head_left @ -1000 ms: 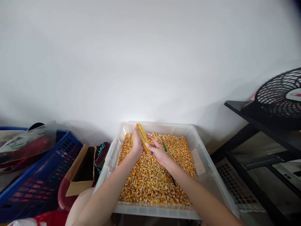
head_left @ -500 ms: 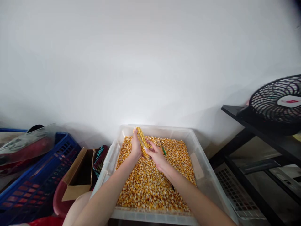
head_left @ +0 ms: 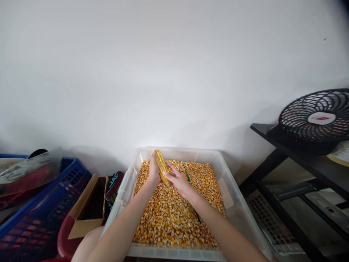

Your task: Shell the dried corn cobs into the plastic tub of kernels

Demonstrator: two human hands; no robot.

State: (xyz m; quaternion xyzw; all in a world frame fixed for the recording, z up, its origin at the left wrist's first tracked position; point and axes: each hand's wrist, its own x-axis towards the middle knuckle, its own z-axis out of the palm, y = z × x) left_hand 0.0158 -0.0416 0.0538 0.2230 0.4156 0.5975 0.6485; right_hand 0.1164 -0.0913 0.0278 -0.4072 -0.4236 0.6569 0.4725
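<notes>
Corn cob (head_left: 161, 170) held upright over the far end of a clear plastic bin (head_left: 235, 203), above the loose kernels (head_left: 174, 214) filling it. Left hand (head_left: 153, 171) wrapped around the cob's left side, fingers closed on it; right hand (head_left: 178, 181) pressed against the cob's lower right side, fingers curled onto it too. Green-handled tool (head_left: 187, 174) lying on the kernels just right of the right hand (tip buried or too small to make out).

Left of the bin: an open cardboard box (head_left: 87, 207), and between box and bin a dark bag (head_left: 113, 187) with pale lettering, only "JAG" or thereabouts readable, the rest folded out of sight. Further left of the bin, a blue plastic crate (head_left: 40, 218) with a clear cover (head_left: 29, 169) over something red, cut off by the frame's edge. Right of the bin: a black shelf (head_left: 300, 156) carrying a black fan (head_left: 316, 120), its white hub bearing a small red mark, too blurred to read. Near edge of the bin and both forearms cut off at the bottom.
</notes>
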